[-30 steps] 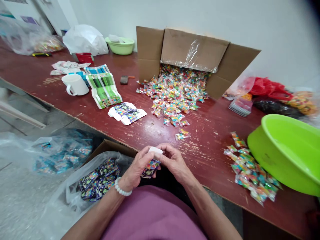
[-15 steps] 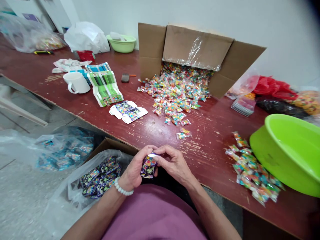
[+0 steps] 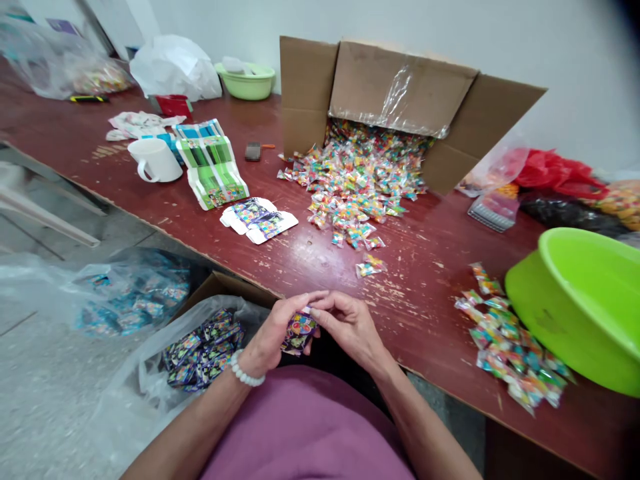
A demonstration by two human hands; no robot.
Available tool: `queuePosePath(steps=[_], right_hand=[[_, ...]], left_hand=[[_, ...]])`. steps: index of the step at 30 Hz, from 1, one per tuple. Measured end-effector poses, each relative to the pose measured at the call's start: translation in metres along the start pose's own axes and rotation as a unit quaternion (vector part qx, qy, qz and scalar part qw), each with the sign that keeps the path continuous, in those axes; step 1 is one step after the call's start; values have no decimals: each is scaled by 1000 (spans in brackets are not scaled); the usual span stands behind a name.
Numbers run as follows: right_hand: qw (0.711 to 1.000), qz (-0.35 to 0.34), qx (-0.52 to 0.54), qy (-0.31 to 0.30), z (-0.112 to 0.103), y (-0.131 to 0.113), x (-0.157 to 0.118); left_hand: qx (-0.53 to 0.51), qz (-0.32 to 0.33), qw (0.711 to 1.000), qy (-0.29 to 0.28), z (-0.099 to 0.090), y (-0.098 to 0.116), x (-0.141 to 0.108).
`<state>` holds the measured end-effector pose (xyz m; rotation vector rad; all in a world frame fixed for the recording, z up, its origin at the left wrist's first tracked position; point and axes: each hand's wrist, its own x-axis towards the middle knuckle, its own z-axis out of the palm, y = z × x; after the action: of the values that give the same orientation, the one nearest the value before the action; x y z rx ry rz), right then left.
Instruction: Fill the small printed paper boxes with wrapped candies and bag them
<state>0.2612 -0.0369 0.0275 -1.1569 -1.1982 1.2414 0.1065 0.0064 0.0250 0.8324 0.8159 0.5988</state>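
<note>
A small dark purple printed box (image 3: 299,331) is held close to my body, near the table's front edge. Wrapped round its left side is my left hand (image 3: 273,333), with a beaded bracelet at the wrist. My right hand (image 3: 347,327) pinches at the top end of the box, thumb on a white flap. Some of the right fingers are hidden behind it. Flat purple and white box blanks (image 3: 260,219) lie on the table beyond. Below my left arm, similar filled-looking purple boxes (image 3: 205,350) lie in a clear plastic bag.
Wrapped candies (image 3: 360,180) spill from a cardboard box (image 3: 385,87) on its side. More candies (image 3: 515,340) lie beside a green basin (image 3: 575,307). Green box blanks (image 3: 215,167) and a white mug (image 3: 155,160) stand left. Bagged blue packets (image 3: 135,300) are at lower left.
The white flap on top of the small box shows less now, pressed down under my right thumb. My left fingers have come further over the top. The view has shifted slightly.
</note>
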Motion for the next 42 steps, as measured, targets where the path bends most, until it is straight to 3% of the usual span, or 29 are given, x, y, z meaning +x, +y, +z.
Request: queuePosePath(steps=[5,9,12,14,17,19,22,25,27,29,31,34,38,42], right_hand=[[974,-135,-183,9,10,5,-8],[966,-136,-220,-31,15,10,-7],[972,-107,-208,-18,7,16,-2],[976,-94,-196,30,-5,20,3],[970,-71,-210,103,-24,31,12],[962,-60,-225,139,-32,40,16],[951,-70,-252,165,-35,49,20],[942,-96,-279,161,-34,53,19],[940,-108,-280,163,-34,53,17],[939,-113,-275,171,-35,53,16],[939,-114,-273,176,-36,54,16],[939,-114,-274,171,-37,56,17],[942,-110,-270,164,-36,58,19],[944,-104,-268,162,-36,57,18]], left_hand=[[-110,-37,993,16,-3,-2,1],[-44,-9,996,71,-17,-6,-7],[66,48,979,185,-59,-6,-26],[198,73,940,269,-101,-4,-43],[430,31,862,266,-158,2,-66],[509,51,810,285,-172,10,-68],[598,148,735,283,-155,31,-38],[680,234,639,273,-120,56,22],[731,204,577,302,-105,71,64],[768,157,540,308,-99,82,97],[793,130,518,294,-101,90,117],[806,131,505,281,-109,94,125],[798,163,498,296,-109,89,116],[770,212,503,330,-97,74,101]])
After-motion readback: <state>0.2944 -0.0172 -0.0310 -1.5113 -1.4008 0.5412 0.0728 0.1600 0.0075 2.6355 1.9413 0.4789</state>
